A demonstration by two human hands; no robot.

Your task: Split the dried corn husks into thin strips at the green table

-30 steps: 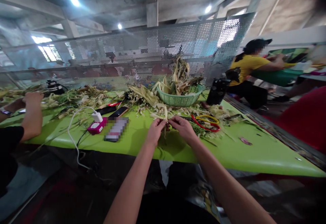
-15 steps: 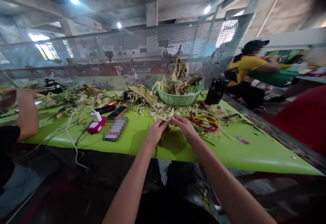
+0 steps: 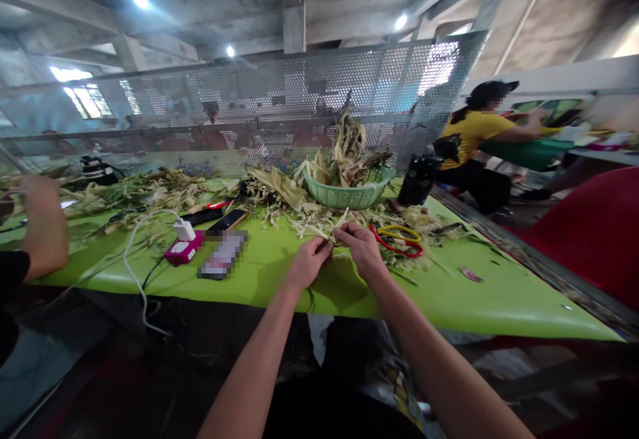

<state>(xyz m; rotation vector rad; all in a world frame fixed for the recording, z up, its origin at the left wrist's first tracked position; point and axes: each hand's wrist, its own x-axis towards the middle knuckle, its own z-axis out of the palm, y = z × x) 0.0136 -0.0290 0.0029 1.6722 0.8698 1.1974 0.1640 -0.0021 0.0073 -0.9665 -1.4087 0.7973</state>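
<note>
Over the green table (image 3: pixel 279 279), my left hand (image 3: pixel 308 263) and my right hand (image 3: pixel 360 246) are close together with fingers pinched on a pale husk strip (image 3: pixel 322 233). The strip's thin ends stick up and to the left between them. Just beyond lie dry husk scraps (image 3: pixel 309 216) and a green basket (image 3: pixel 349 194) full of dried corn husks (image 3: pixel 344 149). Beside my right hand are scissors with red and yellow handles (image 3: pixel 399 241), their blades mostly hidden.
Left of my hands lie a phone (image 3: pixel 224 255), a darker phone (image 3: pixel 227 221) and a magenta power block (image 3: pixel 183 248) with a white cable. A black bottle (image 3: pixel 418 179) stands right of the basket. Another person's arm (image 3: pixel 47 233) is at far left; a person in yellow (image 3: pixel 474 134) sits at right.
The view has shifted slightly. My hands stay close together, and the husk strip's pale ends now stick out more visibly between my fingers.
</note>
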